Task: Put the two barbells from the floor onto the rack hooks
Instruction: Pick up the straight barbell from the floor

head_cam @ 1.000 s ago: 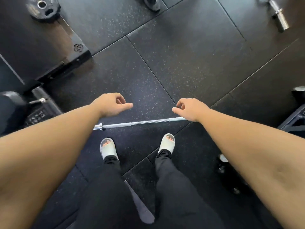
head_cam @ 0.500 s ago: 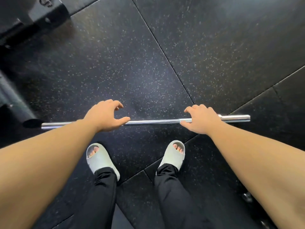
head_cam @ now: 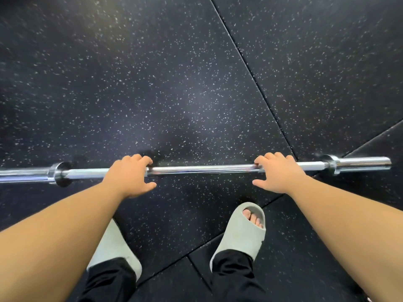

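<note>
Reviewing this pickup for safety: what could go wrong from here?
1. On both the left hand and the right hand, fingers hook over the chrome steel barbell but thumbs stay splayed; lifting now, the smooth shaft could roll out.
2. The grey open-toe slide sandals sit just behind the bar; a drop likely lands on bare toes.

We have bent closer: our left hand and right hand now curl fingers over the barbell, thumbs not yet wrapped.

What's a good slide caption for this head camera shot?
Both hands, left hand and right hand, reach onto the barbell.
</note>
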